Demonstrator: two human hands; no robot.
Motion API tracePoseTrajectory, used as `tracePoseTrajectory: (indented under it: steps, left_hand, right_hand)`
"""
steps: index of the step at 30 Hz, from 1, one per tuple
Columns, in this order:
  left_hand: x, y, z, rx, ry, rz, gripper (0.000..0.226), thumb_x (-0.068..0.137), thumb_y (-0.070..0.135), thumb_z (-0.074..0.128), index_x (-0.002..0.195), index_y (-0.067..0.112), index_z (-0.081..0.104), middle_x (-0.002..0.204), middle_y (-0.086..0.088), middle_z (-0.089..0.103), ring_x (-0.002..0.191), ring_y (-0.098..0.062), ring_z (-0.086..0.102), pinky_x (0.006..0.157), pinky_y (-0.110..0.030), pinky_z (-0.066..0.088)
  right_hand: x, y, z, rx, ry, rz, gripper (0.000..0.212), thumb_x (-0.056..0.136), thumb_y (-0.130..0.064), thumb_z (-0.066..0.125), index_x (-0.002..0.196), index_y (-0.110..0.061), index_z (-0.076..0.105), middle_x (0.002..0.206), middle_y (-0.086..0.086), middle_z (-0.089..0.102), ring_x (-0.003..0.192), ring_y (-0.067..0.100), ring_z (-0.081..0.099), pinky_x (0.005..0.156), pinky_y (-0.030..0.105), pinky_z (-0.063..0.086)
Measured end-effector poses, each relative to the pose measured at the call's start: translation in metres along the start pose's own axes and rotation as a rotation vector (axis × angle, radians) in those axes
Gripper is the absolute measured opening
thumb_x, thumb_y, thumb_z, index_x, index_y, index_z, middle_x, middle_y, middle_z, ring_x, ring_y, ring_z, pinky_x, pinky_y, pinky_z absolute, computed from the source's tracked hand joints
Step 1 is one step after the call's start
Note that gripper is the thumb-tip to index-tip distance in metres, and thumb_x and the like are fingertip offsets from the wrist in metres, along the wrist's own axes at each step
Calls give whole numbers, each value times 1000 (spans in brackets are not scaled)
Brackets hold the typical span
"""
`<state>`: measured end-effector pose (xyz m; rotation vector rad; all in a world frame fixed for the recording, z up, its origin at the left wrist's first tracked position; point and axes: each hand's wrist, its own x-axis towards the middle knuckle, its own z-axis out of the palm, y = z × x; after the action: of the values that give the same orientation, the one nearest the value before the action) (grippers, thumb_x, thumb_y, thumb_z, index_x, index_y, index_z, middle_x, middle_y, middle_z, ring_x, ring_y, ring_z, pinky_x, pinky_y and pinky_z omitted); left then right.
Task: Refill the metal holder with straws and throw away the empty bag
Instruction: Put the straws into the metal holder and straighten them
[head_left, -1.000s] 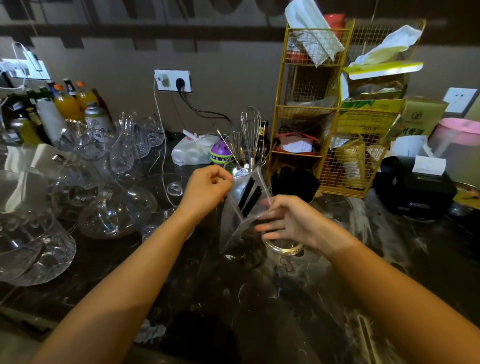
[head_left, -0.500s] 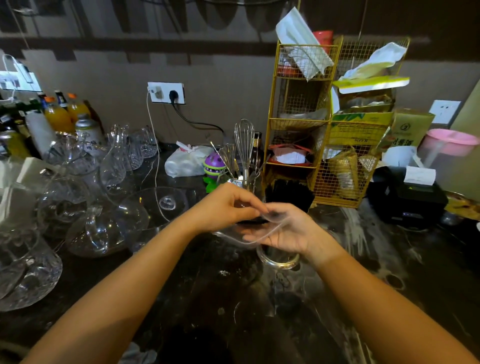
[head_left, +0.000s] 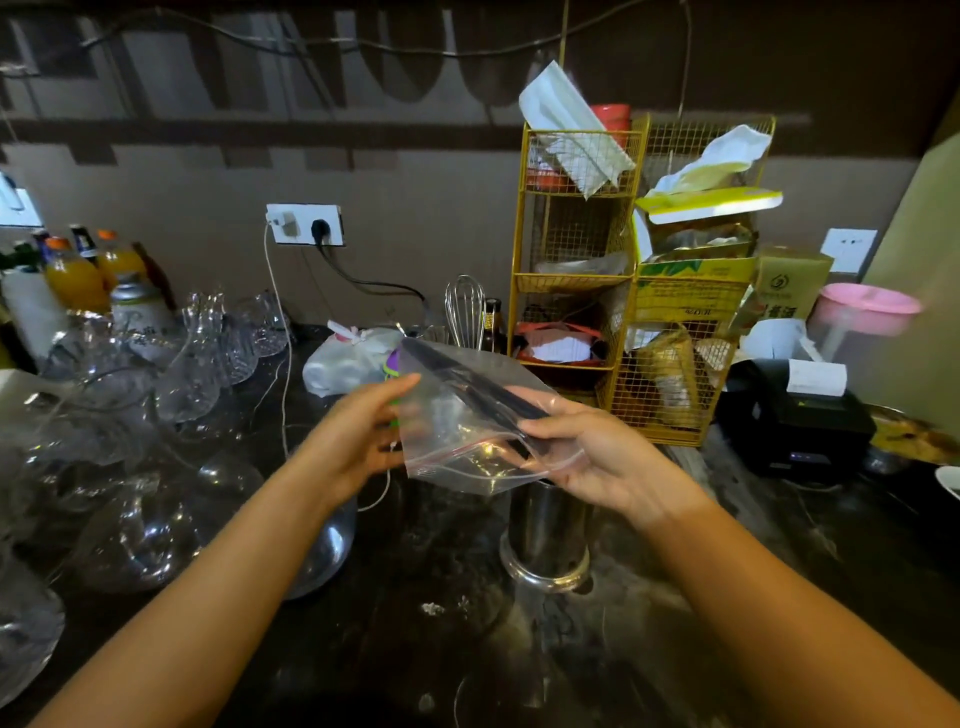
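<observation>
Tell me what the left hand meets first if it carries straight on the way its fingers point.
The clear bag: the left hand points right, fingertips already at its edge. Depth is unclear.

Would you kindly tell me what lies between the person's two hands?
In the head view, the clear zip bag holding black straws spans between left hand and right hand.

Two bare forearms — no sleeves showing. Left hand (head_left: 363, 441), right hand (head_left: 597, 457) — short plain nails, fingers slender.
</observation>
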<state>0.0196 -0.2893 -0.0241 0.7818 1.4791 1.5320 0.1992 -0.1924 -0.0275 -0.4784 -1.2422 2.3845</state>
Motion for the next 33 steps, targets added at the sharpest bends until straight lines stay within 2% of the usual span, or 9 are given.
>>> tracePoseTrajectory:
  steps: [3, 7, 10, 15, 19, 21, 24, 27, 33]
  left_hand:
    - [8, 1, 20, -81, -203, -85, 19, 79, 30, 54, 87, 17, 66, 74, 0, 73, 71, -17, 67, 71, -37, 53]
    - [41, 9, 41, -105, -265, -88, 10, 81, 16, 56, 80, 14, 65, 65, 2, 74, 61, -13, 68, 57, -26, 58]
    - [69, 17, 54, -42, -312, -65, 9, 80, 11, 57, 80, 14, 65, 71, 2, 73, 63, -10, 68, 58, -22, 57]
    - [105, 27, 73, 11, -350, -9, 16, 72, 6, 63, 88, 5, 63, 76, -2, 73, 69, -11, 70, 56, -20, 56]
    - [123, 29, 78, 39, -357, 16, 35, 58, 11, 71, 92, 6, 62, 92, -12, 69, 80, -21, 68, 74, -32, 58]
    - [128, 27, 80, 98, -343, 51, 35, 65, 8, 71, 99, 8, 60, 97, -13, 68, 75, -20, 67, 68, -28, 57]
    - [133, 21, 82, 116, -298, 91, 50, 71, -1, 66, 118, 5, 49, 97, -9, 65, 60, -12, 66, 51, -18, 55]
    - [135, 13, 81, 117, -286, 91, 55, 71, -9, 63, 122, 2, 43, 102, -11, 61, 60, -12, 64, 46, -16, 52]
    - [136, 5, 80, 182, -374, 131, 33, 73, -12, 59, 86, 19, 62, 62, 4, 74, 58, -10, 67, 53, -19, 52]
  right_hand:
    - [3, -8, -1, -56, 86, -52, 36, 87, 13, 37, 115, -3, 53, 85, 12, 69, 60, 16, 71, 59, 29, 59]
    - [9, -24, -9, -132, 266, -132, 18, 90, -1, 45, 95, -6, 61, 70, 8, 69, 56, 12, 68, 58, 30, 58]
    - [15, -39, -17, -153, 389, -188, 17, 91, -6, 47, 95, -4, 62, 80, 12, 65, 62, 17, 66, 61, 32, 56]
    - [25, -57, -26, -313, 487, -257, 24, 87, 0, 49, 107, -4, 62, 83, 11, 65, 57, 13, 66, 45, 20, 55]
    - [35, -65, -37, -447, 526, -257, 21, 85, 4, 51, 98, -8, 63, 86, 7, 66, 77, 18, 62, 72, 30, 54]
    - [39, -67, -42, -488, 549, -263, 23, 83, 5, 54, 100, -9, 61, 90, 6, 65, 79, 18, 62, 74, 29, 53]
    - [42, -67, -48, -530, 579, -292, 24, 80, 7, 59, 80, -17, 60, 83, 1, 61, 69, 11, 58, 54, 15, 51]
    - [46, -61, -57, -541, 562, -270, 23, 78, 9, 59, 79, -14, 60, 85, 3, 62, 72, 12, 60, 57, 18, 52]
    - [45, -48, -73, -493, 521, -257, 21, 79, 10, 57, 83, -11, 59, 90, 7, 63, 80, 17, 63, 75, 26, 54]
